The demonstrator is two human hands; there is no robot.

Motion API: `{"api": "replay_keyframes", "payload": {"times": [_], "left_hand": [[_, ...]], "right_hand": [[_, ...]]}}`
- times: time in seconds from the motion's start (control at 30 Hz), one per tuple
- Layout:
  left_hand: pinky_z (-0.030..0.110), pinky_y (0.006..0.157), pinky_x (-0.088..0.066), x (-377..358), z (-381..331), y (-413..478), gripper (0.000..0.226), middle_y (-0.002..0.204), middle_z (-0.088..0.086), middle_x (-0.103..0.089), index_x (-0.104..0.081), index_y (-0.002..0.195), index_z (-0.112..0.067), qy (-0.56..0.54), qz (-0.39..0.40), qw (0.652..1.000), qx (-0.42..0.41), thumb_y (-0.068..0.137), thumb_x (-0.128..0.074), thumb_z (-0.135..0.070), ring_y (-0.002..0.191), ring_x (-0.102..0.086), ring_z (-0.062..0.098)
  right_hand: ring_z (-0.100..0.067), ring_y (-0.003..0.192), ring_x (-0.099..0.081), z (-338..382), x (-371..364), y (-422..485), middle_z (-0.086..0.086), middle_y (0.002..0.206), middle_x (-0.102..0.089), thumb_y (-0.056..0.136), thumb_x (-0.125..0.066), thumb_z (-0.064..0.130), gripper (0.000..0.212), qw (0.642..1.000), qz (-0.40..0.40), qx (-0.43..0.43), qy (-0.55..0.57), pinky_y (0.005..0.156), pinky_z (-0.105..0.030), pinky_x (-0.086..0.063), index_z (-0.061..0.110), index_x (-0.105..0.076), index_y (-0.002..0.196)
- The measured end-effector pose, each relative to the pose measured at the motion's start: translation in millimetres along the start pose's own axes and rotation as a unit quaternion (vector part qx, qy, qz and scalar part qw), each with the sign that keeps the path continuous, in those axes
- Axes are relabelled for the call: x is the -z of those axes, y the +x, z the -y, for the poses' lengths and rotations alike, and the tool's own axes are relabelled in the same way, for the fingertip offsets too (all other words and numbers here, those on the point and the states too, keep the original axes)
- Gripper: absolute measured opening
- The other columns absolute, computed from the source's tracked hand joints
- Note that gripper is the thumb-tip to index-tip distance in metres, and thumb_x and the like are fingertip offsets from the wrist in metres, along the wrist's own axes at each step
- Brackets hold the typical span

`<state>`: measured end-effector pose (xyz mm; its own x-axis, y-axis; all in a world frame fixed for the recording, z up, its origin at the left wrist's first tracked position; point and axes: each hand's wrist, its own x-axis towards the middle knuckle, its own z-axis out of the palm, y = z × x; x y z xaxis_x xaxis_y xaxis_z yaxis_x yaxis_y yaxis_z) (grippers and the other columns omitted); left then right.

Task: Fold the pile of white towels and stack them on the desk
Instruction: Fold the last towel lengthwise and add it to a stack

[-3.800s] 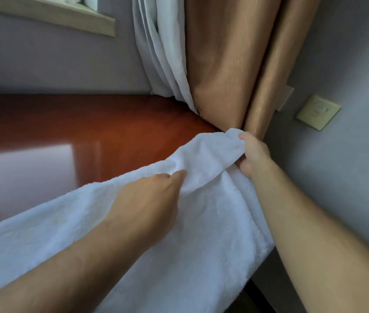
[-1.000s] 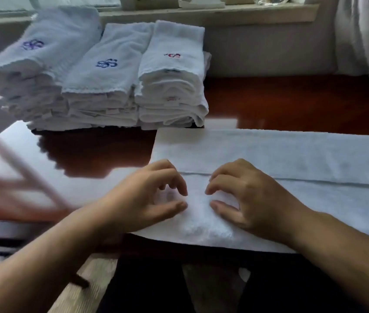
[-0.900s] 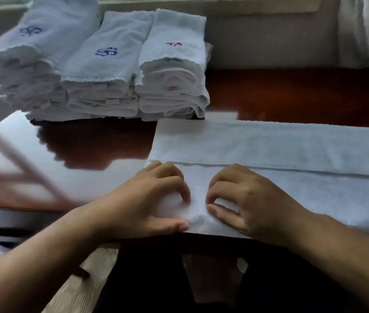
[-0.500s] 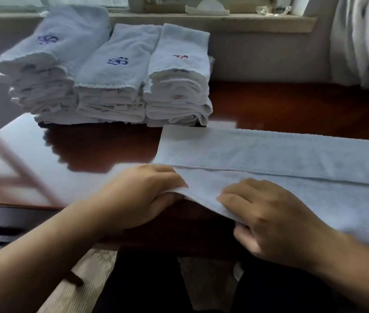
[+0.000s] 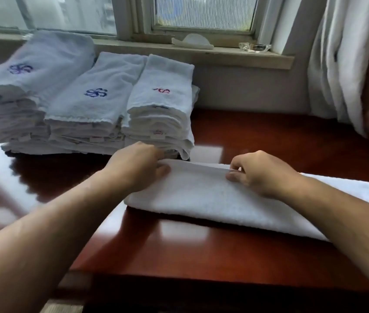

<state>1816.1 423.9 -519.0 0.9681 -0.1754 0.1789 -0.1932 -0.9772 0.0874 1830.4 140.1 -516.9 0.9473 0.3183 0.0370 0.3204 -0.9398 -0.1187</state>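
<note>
The far edge of a folded white towel (image 5: 206, 197) on the tabletop (image 5: 201, 251) is pinched by the left hand (image 5: 138, 168) and right hand (image 5: 260, 172), beside three folded stacks (image 5: 102, 109).

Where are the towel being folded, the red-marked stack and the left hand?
towel being folded (image 5: 201, 197), head view, top face.
red-marked stack (image 5: 164, 75), head view, top towel.
left hand (image 5: 137, 168), head view, back of hand.

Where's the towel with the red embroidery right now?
Head view: the red-embroidered towel tops the rightmost folded stack, left of centre on the desk, just behind the left hand.
</note>
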Motion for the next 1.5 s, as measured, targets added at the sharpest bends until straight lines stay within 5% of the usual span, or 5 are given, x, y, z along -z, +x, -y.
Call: {"api": "replay_keyframes", "payload": {"times": [0.17,0.37,0.7,1.17,1.5], "left_hand": [[0.04,0.091,-0.041,-14.4,-10.6,-2.2,0.034,0.119,0.0,-0.061,-0.061,0.115,-0.031,0.094,-0.017,0.995,0.031,0.085,-0.062,-0.049,0.116,-0.053,0.027],[0.037,0.105,-0.036,-30.5,-84.1,4.3,0.051,0.134,-0.01,-0.051,-0.048,0.136,-0.038,-0.044,0.01,0.988,-0.147,0.091,-0.052,-0.061,0.126,-0.045,0.017],[0.031,0.069,-0.037,-55.8,-215.5,43.4,0.015,0.095,-0.011,-0.052,-0.062,0.098,-0.031,-0.116,0.003,0.95,-0.289,0.096,-0.054,-0.044,0.097,-0.058,0.019],[0.033,0.058,-0.034,-66.6,-225.1,87.9,0.027,0.085,-0.003,-0.059,-0.052,0.085,-0.025,-0.06,0.012,0.98,-0.187,0.096,-0.046,-0.049,0.078,-0.054,0.024],[0.033,0.062,-0.038,-74.4,-338.1,83.8,0.018,0.099,-0.008,-0.057,-0.053,0.102,-0.026,-0.109,0.029,0.956,-0.271,0.098,-0.042,-0.04,0.091,-0.057,0.02]], "right_hand": [[-0.009,0.07,-0.058,-9.1,-19.3,7.8,0.011,0.078,-0.062,0.09,-0.059,0.065,0.036,0.999,-0.025,-0.012,0.03,0.057,-0.03,-0.042,0.03,-0.056,0.082],[-0.02,0.089,-0.061,-37.7,-23.3,-49.9,0.006,0.092,-0.064,0.089,-0.064,0.043,0.018,0.993,-0.116,-0.018,0.015,0.072,-0.034,-0.047,0.028,-0.064,0.099],[-0.038,0.075,-0.062,-132.2,-12.9,-173.3,-0.007,0.081,-0.068,0.062,-0.085,0.007,0.031,0.95,-0.245,-0.179,-0.079,0.067,-0.041,-0.046,0.013,-0.073,0.089],[-0.022,0.076,-0.057,-210.1,5.3,-112.3,0.004,0.079,-0.061,0.096,-0.048,0.064,0.044,0.951,-0.136,-0.232,-0.151,0.076,-0.037,-0.041,0.022,-0.057,0.086],[-0.038,0.078,-0.062,-240.9,7.0,-215.3,-0.008,0.087,-0.068,0.06,-0.083,0.014,0.041,0.913,-0.207,-0.298,-0.187,0.069,-0.043,-0.048,0.013,-0.073,0.099]]}}
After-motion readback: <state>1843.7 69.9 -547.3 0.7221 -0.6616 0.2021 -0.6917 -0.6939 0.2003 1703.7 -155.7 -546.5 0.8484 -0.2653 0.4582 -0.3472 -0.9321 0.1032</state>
